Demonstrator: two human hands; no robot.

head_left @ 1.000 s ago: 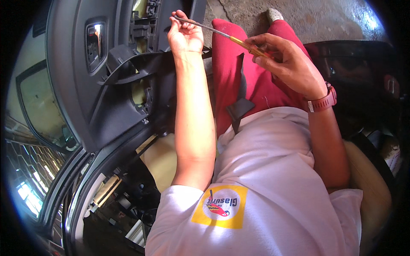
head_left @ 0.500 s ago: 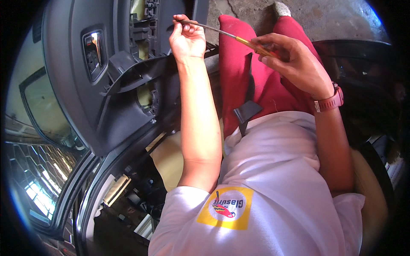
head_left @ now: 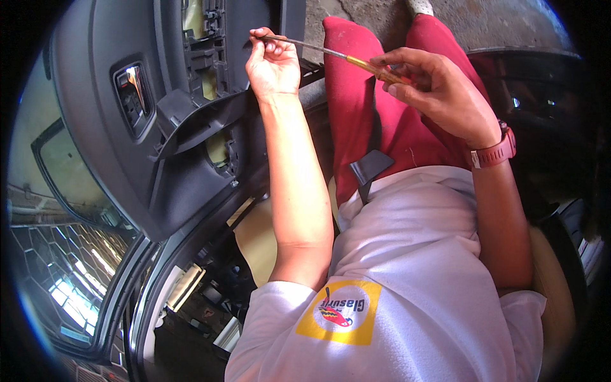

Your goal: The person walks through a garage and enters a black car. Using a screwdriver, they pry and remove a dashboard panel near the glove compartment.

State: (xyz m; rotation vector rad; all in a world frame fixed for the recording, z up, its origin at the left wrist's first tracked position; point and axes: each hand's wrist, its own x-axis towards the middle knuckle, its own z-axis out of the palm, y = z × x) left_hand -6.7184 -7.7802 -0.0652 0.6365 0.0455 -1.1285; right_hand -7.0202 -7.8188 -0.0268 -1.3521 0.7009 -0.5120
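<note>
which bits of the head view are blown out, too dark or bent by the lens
Head view, centre: strong light pales the left forearm, while the slim tool reads clearly; head view, lower left: the cabin interior sinks into shadow; head view, near the rim: the dark window frame looks bowed and the corners go black; head view, upper right: bluish haze edges the floor.

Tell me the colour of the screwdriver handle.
Handle: yellow near the shaft; the head view shows it.

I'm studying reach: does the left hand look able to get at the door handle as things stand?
Probably yes: nothing visible covers the door handle, though the left hand would likely first release the screwdriver.
</note>
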